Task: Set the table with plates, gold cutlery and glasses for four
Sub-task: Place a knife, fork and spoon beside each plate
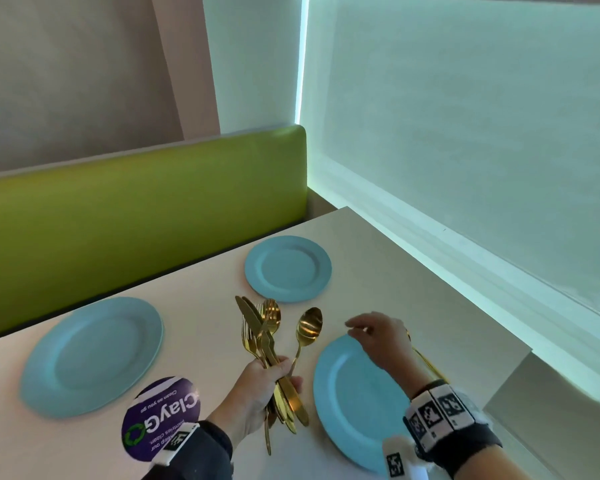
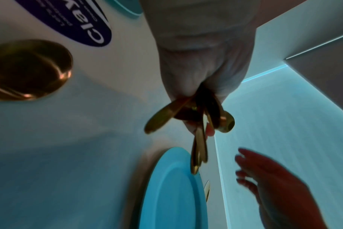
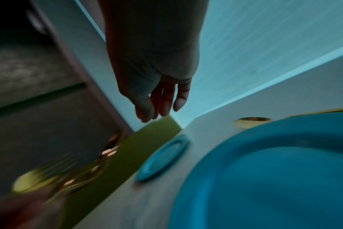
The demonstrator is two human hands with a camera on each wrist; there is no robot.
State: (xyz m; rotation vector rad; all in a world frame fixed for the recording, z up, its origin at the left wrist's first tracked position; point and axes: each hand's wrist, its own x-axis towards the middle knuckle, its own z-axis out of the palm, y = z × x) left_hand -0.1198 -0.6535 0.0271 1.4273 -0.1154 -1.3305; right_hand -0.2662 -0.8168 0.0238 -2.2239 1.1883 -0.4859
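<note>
While the left hand (image 1: pixel 257 386) grips a bundle of gold cutlery (image 1: pixel 269 344) by the handles, fingers curled tight round them, the knives, forks and spoons fan upward above the white table (image 1: pixel 205 306), one spoon (image 1: pixel 309 323) leaning out to the right of the rest. The right hand (image 1: pixel 378 339) hovers over the far rim of the nearest blue plate (image 1: pixel 354 403), its fingers loosely spread and holding nothing. From the right wrist view those fingers (image 3: pixel 166 99) hang straight and relaxed above the plate. Beyond that hand, on the right of the near plate, a piece of gold cutlery (image 1: pixel 426 363) lies on the table, mostly hidden by the wrist; which piece it is cannot be made out. A second blue plate (image 1: pixel 288 268) sits toward the far corner of the table, and a third (image 1: pixel 90 355) lies to the left, both bare. A round purple sticker (image 1: pixel 156 414) with white lettering is on the table surface between the left plate and the left hand. A green bench back (image 1: pixel 136 209) runs along the far side of the table.
</note>
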